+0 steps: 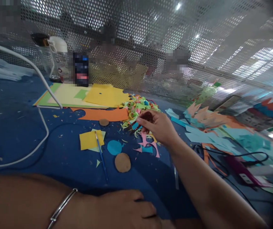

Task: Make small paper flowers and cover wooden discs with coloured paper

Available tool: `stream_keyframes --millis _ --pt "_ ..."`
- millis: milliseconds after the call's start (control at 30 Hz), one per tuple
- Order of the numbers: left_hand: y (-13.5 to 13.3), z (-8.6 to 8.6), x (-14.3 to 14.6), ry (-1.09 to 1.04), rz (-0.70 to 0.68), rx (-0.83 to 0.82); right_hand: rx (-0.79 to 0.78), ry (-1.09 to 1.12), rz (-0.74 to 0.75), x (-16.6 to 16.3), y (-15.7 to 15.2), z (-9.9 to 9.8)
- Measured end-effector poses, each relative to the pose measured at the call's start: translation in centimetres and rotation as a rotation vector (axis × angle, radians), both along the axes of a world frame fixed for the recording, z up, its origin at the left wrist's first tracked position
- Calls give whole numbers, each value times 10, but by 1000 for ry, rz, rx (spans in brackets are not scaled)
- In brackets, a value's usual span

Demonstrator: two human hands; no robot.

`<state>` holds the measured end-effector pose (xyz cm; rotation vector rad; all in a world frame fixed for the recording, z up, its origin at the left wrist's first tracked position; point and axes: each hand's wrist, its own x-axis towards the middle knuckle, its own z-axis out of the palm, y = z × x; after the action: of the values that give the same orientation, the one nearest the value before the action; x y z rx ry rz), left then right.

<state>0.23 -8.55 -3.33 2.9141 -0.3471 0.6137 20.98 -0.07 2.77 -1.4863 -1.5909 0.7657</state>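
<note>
In my right hand [159,125] is a pair of scissors [136,126] with dark red handles. Its fingers close around the handles, and the dark blades point left over the table, beside a heap of paper scraps [141,106]. Pink paper offcuts [154,149] lie just below that hand. Across the bottom edge lies my left hand [131,208], palm down, with a silver bangle [63,205] on its wrist. Its fingers are loosely bent and apart, with nothing seen in them. Nearest to it are a brown paper disc [122,162], a blue paper disc [114,147] and a blue paintbrush [101,160].
Yellow paper squares [86,140] lie under the brush tip. Behind are an orange strip [103,114], stacked coloured sheets [69,95], a phone [81,70] and bottles [61,60] against a perforated metal screen [136,31]. A white cable [34,68] loops left; a purple power strip [241,171] sits right.
</note>
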Motion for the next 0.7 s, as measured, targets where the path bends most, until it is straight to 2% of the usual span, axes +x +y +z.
stream_keyframes --millis 100,233,300,433,500,600,700 --pt "-1 3 -1 26 1 -43 -89 2 77 11 -11 12" --pt "0 7 -1 116 15 -167 -270 -139 255 32 -17 15" --pt "1 10 -1 154 13 -212 -236 -203 248 39 -15 13" --pt "3 17 0 179 0 -250 42 -260 23 43 -9 8" --pt "3 21 -1 178 -13 -252 90 -267 -28 41 -10 10" --pt "3 27 -3 202 -16 -243 65 -261 17 36 -17 16" --pt "3 31 -4 211 10 -250 5 -245 126 30 -23 20"
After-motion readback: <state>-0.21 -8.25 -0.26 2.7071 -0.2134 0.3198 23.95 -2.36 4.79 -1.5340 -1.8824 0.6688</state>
